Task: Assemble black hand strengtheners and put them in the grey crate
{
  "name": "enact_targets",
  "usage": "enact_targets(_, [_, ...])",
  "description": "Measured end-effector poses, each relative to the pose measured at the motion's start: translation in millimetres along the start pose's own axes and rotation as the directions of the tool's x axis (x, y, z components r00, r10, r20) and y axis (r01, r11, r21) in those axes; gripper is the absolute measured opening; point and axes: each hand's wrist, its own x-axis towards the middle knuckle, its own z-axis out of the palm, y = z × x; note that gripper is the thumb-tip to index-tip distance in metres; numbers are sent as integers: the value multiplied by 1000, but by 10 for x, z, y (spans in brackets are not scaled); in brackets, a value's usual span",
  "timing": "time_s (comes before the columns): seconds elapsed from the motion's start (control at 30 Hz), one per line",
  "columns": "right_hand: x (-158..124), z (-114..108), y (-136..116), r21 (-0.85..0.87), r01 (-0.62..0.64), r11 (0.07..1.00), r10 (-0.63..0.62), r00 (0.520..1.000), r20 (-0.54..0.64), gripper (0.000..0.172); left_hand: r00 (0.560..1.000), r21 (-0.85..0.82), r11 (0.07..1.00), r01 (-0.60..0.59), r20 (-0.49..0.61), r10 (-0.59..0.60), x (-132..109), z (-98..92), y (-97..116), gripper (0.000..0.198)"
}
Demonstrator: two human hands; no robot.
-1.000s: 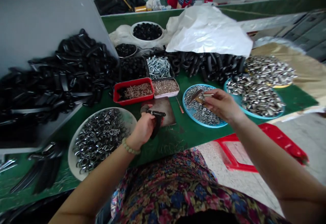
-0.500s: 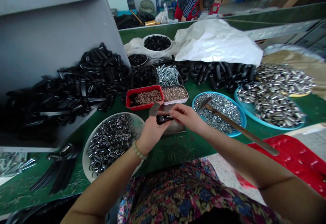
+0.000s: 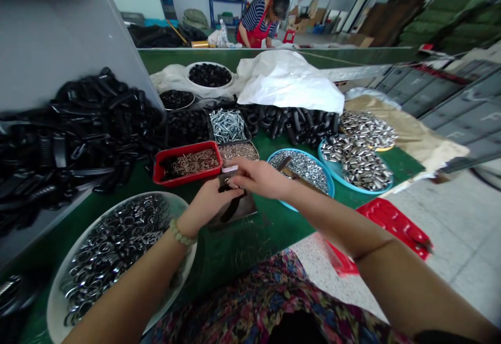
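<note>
Near the middle of the bench, my left hand (image 3: 207,203), with a beaded bracelet on its wrist, is closed around a curved black part (image 3: 234,207) that looks like a handle. Most of that part is hidden by the fingers. My right hand (image 3: 260,177) meets it from the right, fingertips pinched at the near end of the black part; something small and shiny seems to be between them, too small to name. Both hands are over a flat metal plate (image 3: 248,207). Just behind stands a red tray (image 3: 156,174) of copper-coloured pins, beside a box of small rivets (image 3: 239,151).
A white basin (image 3: 55,292) of metal rings stands at left, below a grey bin (image 3: 58,31) of black parts. On the right are a blue basin (image 3: 332,190) of nuts with a hammer (image 3: 305,179) across it, and metal sleeves (image 3: 364,164). A co-worker (image 3: 258,20) bends over behind.
The view has swung to the right, so everything appears further left. The black part has turned and now points down toward me. My right hand is still at its end.
</note>
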Motion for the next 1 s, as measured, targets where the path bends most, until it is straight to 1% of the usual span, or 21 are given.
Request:
enact_targets(0.03, [38,-83,245,-105,-73,992,69,997,-40,32,1000,-16,1000,9,-9,-9,5,-43,18,30])
enact_targets(0.07, [68,-172,530,-304,-190,934,163,980,-112,33,1000,1,1000,15,-25,-15,-6,-98,32,31])
enact_targets(0.1, [86,-262,834,-502,-290,814,241,957,-163,35,999,65,998,19,-39,-16,-32,-162,44,30])
enact_targets(0.17, [91,-426,1420,-579,-313,753,279,948,-151,30,999,327,945,3,-42,11,-109,-296,71,28])
enact_targets(0.2, [81,-491,1671,-602,-297,741,280,952,-124,28,998,489,872,-20,-37,44,-150,-356,88,27])
enact_targets(0.27, [48,-582,2056,-618,-251,745,269,961,-65,26,990,742,667,-68,-31,136,-215,-443,129,28])
enact_targets(0.33, [1,-647,2298,-645,-204,736,252,967,-19,25,975,850,519,-89,-33,220,-245,-480,162,30])
enact_targets(0.37, [-30,-681,2380,-659,-193,727,249,969,-9,24,967,859,504,-87,-49,249,-249,-481,167,30])
enact_targets(0.4, [-67,-722,2442,-671,-189,717,248,969,-8,23,962,844,530,-81,-74,264,-250,-473,164,29])
enact_targets(0.5, [-203,-864,2508,-661,-230,714,261,964,-54,17,961,664,745,-66,-159,227,-251,-403,115,26])
enact_targets(0.57, [-283,-905,2403,-624,-294,724,273,953,-132,8,970,492,869,-51,-181,159,-262,-331,72,26])
enact_targets(0.63, [-330,-829,2117,-479,-405,779,297,911,-287,14,981,366,930,-26,-167,94,-278,-250,39,28])
enact_targets(0.67, [-345,-739,1899,-318,-451,834,326,868,-375,19,986,324,946,-12,-152,65,-286,-211,27,30])
enact_targets(0.7, [-358,-618,1635,-52,-458,887,389,804,-450,22,990,295,956,2,-138,41,-294,-175,17,31])
enact_targets(0.73, [-376,-475,1338,300,-380,875,482,738,-472,22,992,274,962,11,-125,24,-304,-142,9,33])
enact_targets(0.77, [-399,-319,1022,566,-264,781,543,734,-407,22,994,263,965,19,-112,11,-316,-115,5,34])
enact_targets(0.8, [-429,-163,707,738,-197,645,557,783,-278,23,995,264,964,25,-102,3,-331,-93,2,35])
enact_targets(0.83, [-459,-16,410,841,-203,502,538,835,-119,26,996,280,960,31,-92,-5,-349,-74,3,36])
enact_targets(0.87, [-487,114,148,891,-242,385,496,868,21,31,996,303,952,35,-83,-10,-369,-60,8,37])
enact_targets(0.93, [-515,300,-240,924,-277,263,458,879,133,41,998,349,937,22,-56,-2,-410,-38,26,37])
enact_targets(1.0, [-503,385,-446,923,-304,236,446,878,175,45,999,372,928,-18,-27,30,-444,-19,53,36])
